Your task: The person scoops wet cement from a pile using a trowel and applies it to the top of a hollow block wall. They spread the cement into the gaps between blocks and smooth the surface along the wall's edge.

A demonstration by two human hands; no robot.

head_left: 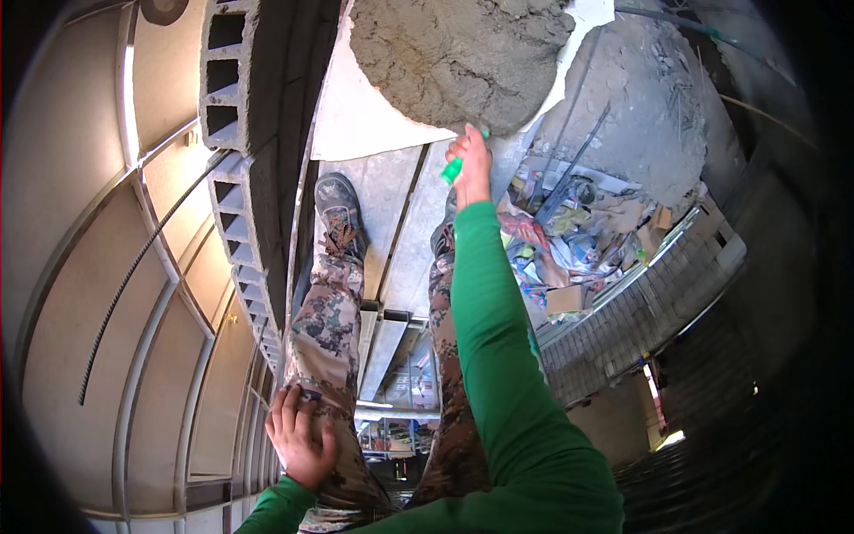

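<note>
My right hand [471, 160] is closed around a green-handled tool [452, 170] at the near edge of a big heap of wet grey mortar [463, 58]. The tool's working end is hidden by my hand and the mortar. Under the heap lies a white sheet or board [365, 125], its bare near edge showing. My left hand [301, 436] lies on my left leg near the knee, fingers stretched out and holding nothing. Both arms are in green sleeves.
I stand on metal planks [378, 200] with a gap between them. Hollow blocks [233, 107] form a wall edge at left, with a bent steel bar [147, 249] sticking out. Far below right lie scattered rubbish [578, 240] and a mound of grey material [654, 107].
</note>
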